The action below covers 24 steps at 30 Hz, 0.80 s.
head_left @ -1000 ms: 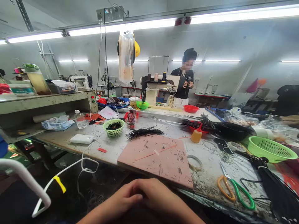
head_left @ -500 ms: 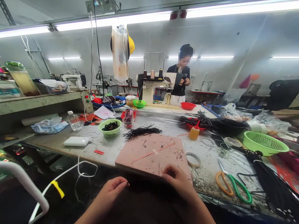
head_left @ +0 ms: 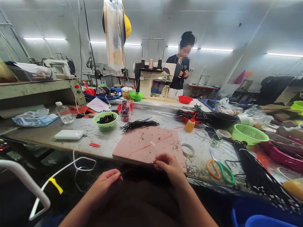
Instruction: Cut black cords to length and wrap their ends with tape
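My left hand (head_left: 108, 179) is pinched in front of the table's near edge, thumb against fingers, on one end of a thin black cord (head_left: 135, 168). The cord runs across to my right hand (head_left: 167, 166), whose thumb and forefinger close on the other end. Against the dark clothing behind it, the cord is hard to follow. My right hand is over the front edge of a pink board (head_left: 146, 143), which bears black scraps and a thin red stick (head_left: 153, 142). Behind the board lies a bundle of black cords (head_left: 139, 125).
Right of the board are a tape roll (head_left: 188, 150), scissors (head_left: 219, 168), a glue bottle (head_left: 190, 125) and a heap of black cords (head_left: 255, 176). To the left, a green basket (head_left: 105, 123) and a white power bank (head_left: 68, 134). A co-worker (head_left: 181, 63) stands behind the sewing machine (head_left: 151, 80).
The view has tilted down and turned slightly right, bringing blue bins into the lower right corner. A dark cord now shows between my hands, which stay about equally far apart.
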{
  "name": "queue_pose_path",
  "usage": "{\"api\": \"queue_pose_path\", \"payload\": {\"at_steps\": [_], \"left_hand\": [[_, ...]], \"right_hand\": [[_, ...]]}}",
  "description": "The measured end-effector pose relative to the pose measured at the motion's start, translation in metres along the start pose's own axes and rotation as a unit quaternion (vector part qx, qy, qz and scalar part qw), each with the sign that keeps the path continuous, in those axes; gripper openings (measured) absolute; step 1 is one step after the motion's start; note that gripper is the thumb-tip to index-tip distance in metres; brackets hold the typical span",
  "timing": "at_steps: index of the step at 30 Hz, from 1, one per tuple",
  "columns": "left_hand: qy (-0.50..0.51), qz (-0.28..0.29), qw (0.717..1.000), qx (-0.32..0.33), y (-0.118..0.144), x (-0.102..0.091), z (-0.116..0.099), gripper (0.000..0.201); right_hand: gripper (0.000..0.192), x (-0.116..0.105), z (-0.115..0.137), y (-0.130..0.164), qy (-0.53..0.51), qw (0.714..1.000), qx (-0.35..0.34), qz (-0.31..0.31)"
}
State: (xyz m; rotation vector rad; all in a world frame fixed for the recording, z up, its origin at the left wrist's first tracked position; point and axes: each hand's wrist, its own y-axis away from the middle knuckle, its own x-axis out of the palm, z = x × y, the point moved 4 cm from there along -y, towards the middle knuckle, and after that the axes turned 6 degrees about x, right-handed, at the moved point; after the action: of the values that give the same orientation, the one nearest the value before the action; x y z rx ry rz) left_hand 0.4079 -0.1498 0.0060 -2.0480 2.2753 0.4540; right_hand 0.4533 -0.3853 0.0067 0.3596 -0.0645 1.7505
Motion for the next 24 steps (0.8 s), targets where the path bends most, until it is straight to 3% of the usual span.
{"api": "queue_pose_path", "payload": {"at_steps": [3, 6, 9, 11, 13, 15, 17, 18, 21, 24], "left_hand": [[-0.069, 0.058, 0.996, 0.008, -0.008, 0.009, 0.002, 0.038], [-0.136, 0.092, 0.982, 0.096, -0.023, 0.027, -0.012, 0.045], [-0.119, 0.196, 0.961, 0.152, -0.036, 0.063, -0.032, 0.033], [-0.089, 0.233, 0.959, 0.138, -0.044, 0.088, -0.04, 0.023], [-0.043, 0.218, 0.971, 0.087, -0.053, 0.106, -0.041, 0.028], [0.013, 0.184, 0.982, 0.037, -0.061, 0.117, -0.039, 0.032], [0.054, 0.153, 0.987, 0.016, -0.069, 0.122, -0.036, 0.033], [0.07, 0.136, 0.988, 0.015, -0.072, 0.122, -0.036, 0.033], [0.125, 0.099, 0.987, 0.013, -0.08, 0.12, -0.037, 0.03], [0.184, 0.07, 0.98, 0.011, -0.083, 0.12, -0.04, 0.027]], "right_hand": [[0.021, 0.001, 0.003, 0.008, -0.002, 1.0, -0.007, 0.01], [0.016, 0.005, 0.007, 0.017, 0.023, 0.999, -0.007, 0.044], [0.011, -0.001, 0.01, 0.019, 0.074, 0.996, -0.016, 0.044], [0.01, -0.016, 0.013, 0.012, 0.131, 0.99, -0.04, 0.009], [0.01, -0.042, 0.019, -0.001, 0.237, 0.965, -0.087, -0.068], [0.02, -0.074, 0.025, -0.017, 0.385, 0.9, -0.11, -0.172], [0.028, -0.107, 0.026, -0.036, 0.497, 0.828, -0.075, -0.247], [0.027, -0.12, 0.024, -0.044, 0.516, 0.815, -0.052, -0.259], [0.019, -0.146, 0.016, -0.063, 0.513, 0.818, -0.009, -0.259], [0.016, -0.157, 0.011, -0.068, 0.485, 0.833, -0.007, -0.265]]}}
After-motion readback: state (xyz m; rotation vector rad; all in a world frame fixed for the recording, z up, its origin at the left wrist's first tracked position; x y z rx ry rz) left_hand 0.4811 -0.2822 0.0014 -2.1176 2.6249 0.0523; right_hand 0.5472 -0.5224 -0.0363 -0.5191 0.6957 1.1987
